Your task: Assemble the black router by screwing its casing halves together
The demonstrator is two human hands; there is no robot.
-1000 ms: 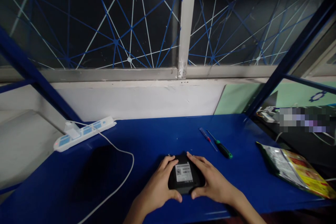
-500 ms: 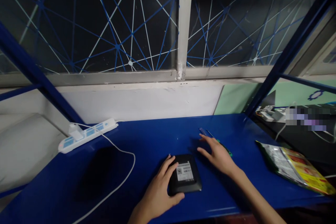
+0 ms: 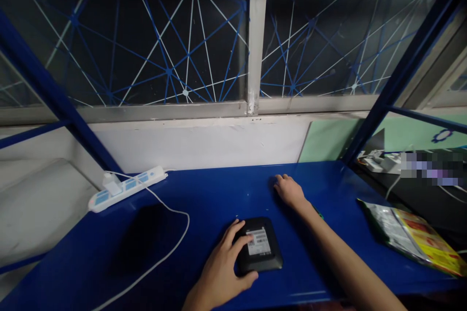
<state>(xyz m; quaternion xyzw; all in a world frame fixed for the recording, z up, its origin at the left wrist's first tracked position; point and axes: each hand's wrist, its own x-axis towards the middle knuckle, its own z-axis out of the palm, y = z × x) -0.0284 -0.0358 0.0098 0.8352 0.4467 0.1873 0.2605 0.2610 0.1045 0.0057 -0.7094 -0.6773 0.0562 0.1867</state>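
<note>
A flat black square device (image 3: pixel 274 245) with a white printed label lies on the blue table. My left hand (image 3: pixel 222 262) grips its left side, with the thumb at the near edge, one fingertip on the label and the others at the far left corner. Farther back and to the right, my right hand (image 3: pixel 289 189) rests low on the table with its fingers curled. Whatever lies in those fingers is hidden. A green handle end (image 3: pixel 319 213) shows just beside the right wrist; the forearm covers the rest of that tool.
A white power strip (image 3: pixel 127 188) with a plug in it lies at the back left, and a white cable (image 3: pixel 188 223) curves forward from there. On the right edge sits a shiny yellow and silver packet (image 3: pixel 412 235). Blue frame posts (image 3: pixel 368 126) rise beside the window.
My right hand has moved forward and slightly left, its spread fingers now curled down where the tool tips were seen. The left hand stays on the black device. The view has shifted slightly.
</note>
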